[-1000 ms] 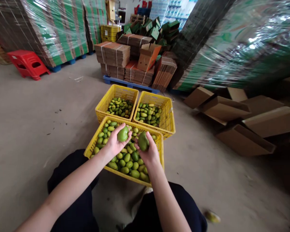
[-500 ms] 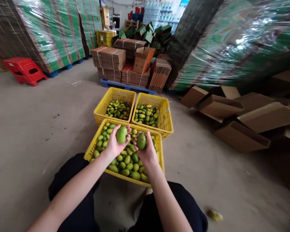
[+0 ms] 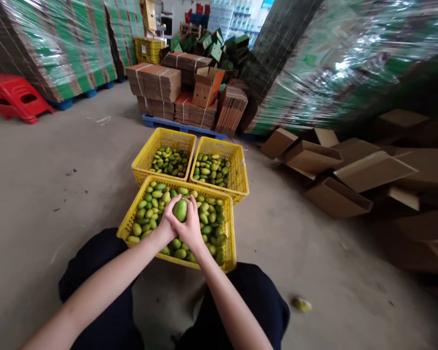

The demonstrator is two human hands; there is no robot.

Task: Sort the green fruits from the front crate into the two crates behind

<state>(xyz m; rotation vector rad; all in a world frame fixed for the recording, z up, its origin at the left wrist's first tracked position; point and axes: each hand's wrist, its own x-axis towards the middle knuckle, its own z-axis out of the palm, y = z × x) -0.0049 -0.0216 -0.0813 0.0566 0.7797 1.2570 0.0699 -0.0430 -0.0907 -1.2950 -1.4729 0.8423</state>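
Over the front yellow crate point(image 3: 230, 233), my two hands have come together around one green mango point(image 3: 180, 210). My left hand point(image 3: 167, 222) curls around its left side. My right hand point(image 3: 191, 226) closes on its right side, with the thumbs meeting below the fruit. Whether a second mango sits behind the fingers I cannot tell. Loose green and yellowish mangoes point(image 3: 209, 218) fill the crate beneath, partly hidden by my wrists.
Behind stand two more yellow crates, the left point(image 3: 140, 163) and the right point(image 3: 240, 170), both part-filled with mangoes. A single fruit point(image 3: 301, 304) lies on the floor at right. Open cardboard boxes point(image 3: 339, 199), a red stool point(image 3: 16, 97) and flattened cartons on a blue pallet point(image 3: 182, 127) surround the area.
My hands, earlier apart with a mango in each, have met around one visible mango. The other mango no longer shows. The whole view has shifted slightly.
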